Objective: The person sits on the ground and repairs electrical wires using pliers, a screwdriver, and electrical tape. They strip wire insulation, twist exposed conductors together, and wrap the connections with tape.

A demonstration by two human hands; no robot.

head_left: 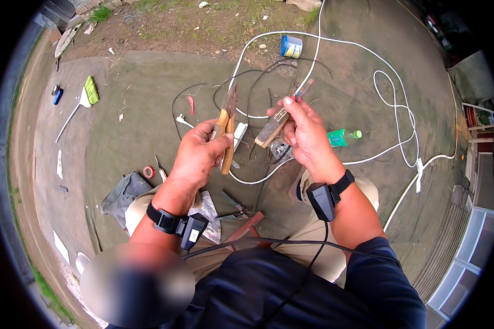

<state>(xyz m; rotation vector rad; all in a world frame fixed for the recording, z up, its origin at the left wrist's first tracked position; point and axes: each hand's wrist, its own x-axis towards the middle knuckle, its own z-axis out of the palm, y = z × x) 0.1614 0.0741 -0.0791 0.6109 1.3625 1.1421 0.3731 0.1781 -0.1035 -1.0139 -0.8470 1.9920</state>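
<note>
My left hand point(200, 151) is closed around a pair of pliers point(225, 137) with yellow-brown handles; the dark jaws point up and away from me. In my right hand point(307, 129) lies a knife point(271, 127) with a worn brown handle, and a rusty blade-like part shows beyond the fingers. The end of a white cable point(308, 75) meets the right thumb and forefinger, with small red and blue wire ends there. Whether those fingers pinch the wires is partly hidden. The two hands are apart, above the ground.
Loops of white cable and thin black wire point(175, 104) spread over the ground. A green bottle point(343, 137) lies right of my right hand, a blue-white can point(291, 47) farther off. Nearer are more pliers point(233, 213), a tape roll point(149, 172) and a grey cloth point(119, 194); a green brush point(90, 91) lies left.
</note>
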